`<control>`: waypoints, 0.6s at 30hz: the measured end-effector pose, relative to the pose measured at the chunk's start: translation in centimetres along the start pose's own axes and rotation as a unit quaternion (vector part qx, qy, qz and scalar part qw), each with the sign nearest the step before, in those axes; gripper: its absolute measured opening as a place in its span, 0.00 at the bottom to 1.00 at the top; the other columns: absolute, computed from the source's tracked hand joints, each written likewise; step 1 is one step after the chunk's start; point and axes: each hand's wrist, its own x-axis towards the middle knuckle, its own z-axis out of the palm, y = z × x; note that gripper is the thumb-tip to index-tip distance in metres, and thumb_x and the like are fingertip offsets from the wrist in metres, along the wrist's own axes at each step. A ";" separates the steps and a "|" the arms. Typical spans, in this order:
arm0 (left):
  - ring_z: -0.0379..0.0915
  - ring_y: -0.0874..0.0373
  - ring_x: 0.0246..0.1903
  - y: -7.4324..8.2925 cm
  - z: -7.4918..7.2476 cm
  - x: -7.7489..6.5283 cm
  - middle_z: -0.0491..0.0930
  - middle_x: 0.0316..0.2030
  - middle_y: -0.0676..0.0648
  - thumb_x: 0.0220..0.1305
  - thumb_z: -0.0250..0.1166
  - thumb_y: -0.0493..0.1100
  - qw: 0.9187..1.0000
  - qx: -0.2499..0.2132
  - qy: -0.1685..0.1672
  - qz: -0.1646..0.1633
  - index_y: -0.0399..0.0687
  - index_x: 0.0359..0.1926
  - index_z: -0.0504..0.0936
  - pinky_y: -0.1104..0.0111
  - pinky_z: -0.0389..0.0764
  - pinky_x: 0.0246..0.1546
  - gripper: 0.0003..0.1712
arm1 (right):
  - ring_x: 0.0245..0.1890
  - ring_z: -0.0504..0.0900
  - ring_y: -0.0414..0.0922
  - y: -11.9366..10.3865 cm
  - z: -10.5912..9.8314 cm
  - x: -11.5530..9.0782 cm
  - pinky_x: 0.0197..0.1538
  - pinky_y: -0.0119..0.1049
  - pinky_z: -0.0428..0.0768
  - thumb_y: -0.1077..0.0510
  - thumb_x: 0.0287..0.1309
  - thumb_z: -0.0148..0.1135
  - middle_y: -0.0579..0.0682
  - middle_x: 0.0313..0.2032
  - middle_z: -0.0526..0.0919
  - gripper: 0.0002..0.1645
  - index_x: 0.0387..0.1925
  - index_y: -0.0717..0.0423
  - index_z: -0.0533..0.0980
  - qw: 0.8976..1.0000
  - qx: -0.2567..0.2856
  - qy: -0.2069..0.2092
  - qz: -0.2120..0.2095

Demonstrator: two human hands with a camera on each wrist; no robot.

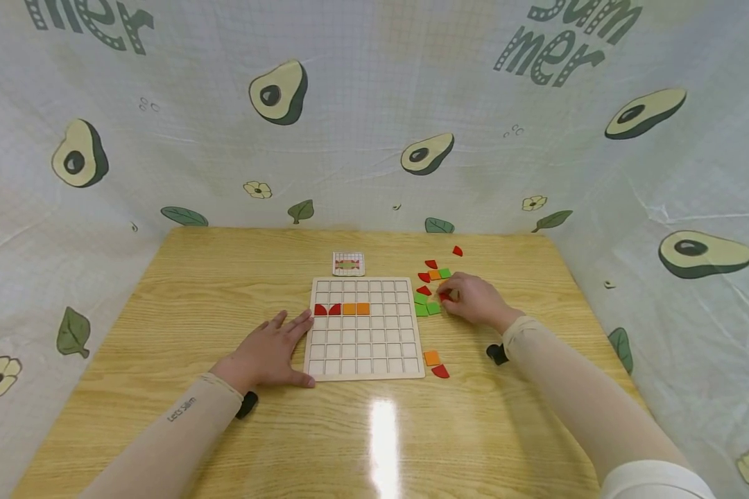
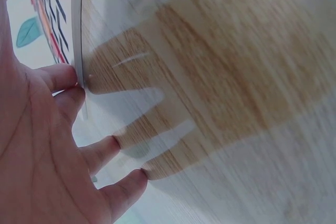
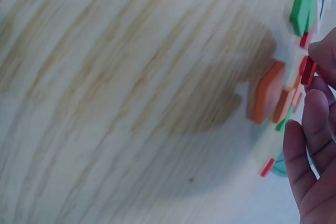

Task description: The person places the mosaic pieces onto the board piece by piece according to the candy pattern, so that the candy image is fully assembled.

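Observation:
A pale wooden grid board point(image 1: 365, 336) lies flat on the table. In one row, starting at its left edge, sit two red quarter-circle tiles point(image 1: 321, 310) followed by two orange square tiles point(image 1: 356, 309). My left hand point(image 1: 265, 355) rests at the board's left side, fingers spread, with fingertips touching its edge in the left wrist view. Right of the board, my right hand point(image 1: 474, 299) pinches a red tile point(image 3: 310, 72) between thumb and finger. Near that hand lie green tiles point(image 1: 421, 310), more red tiles point(image 1: 424, 277) and orange tiles point(image 3: 270, 93).
Behind the board lies a small pattern card point(image 1: 348, 256). An orange square point(image 1: 432, 358) and a red quarter-circle point(image 1: 440, 371) lie by the board's lower right corner. Another red tile point(image 1: 458, 251) is farther back. A printed cloth point(image 1: 349, 125) hangs behind the wooden table point(image 1: 237, 270).

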 end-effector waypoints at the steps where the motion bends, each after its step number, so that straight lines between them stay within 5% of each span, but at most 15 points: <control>1: 0.44 0.32 0.73 0.0 0.0 0.0 0.49 0.78 0.47 0.46 0.63 0.82 1.000 0.000 0.000 0.001 0.46 0.78 0.54 0.37 0.57 0.64 0.70 | 0.41 0.79 0.48 -0.2 -0.1 0.1 0.50 0.47 0.79 0.55 0.57 0.71 0.49 0.45 0.82 0.15 0.47 0.52 0.85 1.000 0.004 0.000 0.001; 7: 0.44 0.32 0.73 0.0 -0.1 -0.1 0.49 0.77 0.47 0.46 0.63 0.82 1.000 -0.006 0.001 0.003 0.45 0.78 0.54 0.36 0.57 0.64 0.69 | 0.30 0.73 0.44 -2.0 -0.3 0.9 0.37 0.40 0.75 0.56 0.57 0.70 0.49 0.43 0.81 0.15 0.47 0.51 0.85 0.999 0.030 -0.002 -0.014; 18: 0.44 0.32 0.73 0.3 -0.4 -0.2 0.50 0.77 0.46 0.46 0.65 0.80 1.000 -0.008 -0.002 -0.001 0.45 0.78 0.54 0.37 0.57 0.65 0.68 | 0.32 0.74 0.42 -6.8 1.4 3.8 0.38 0.36 0.76 0.54 0.59 0.69 0.41 0.41 0.79 0.15 0.49 0.48 0.85 0.996 0.051 -0.032 -0.062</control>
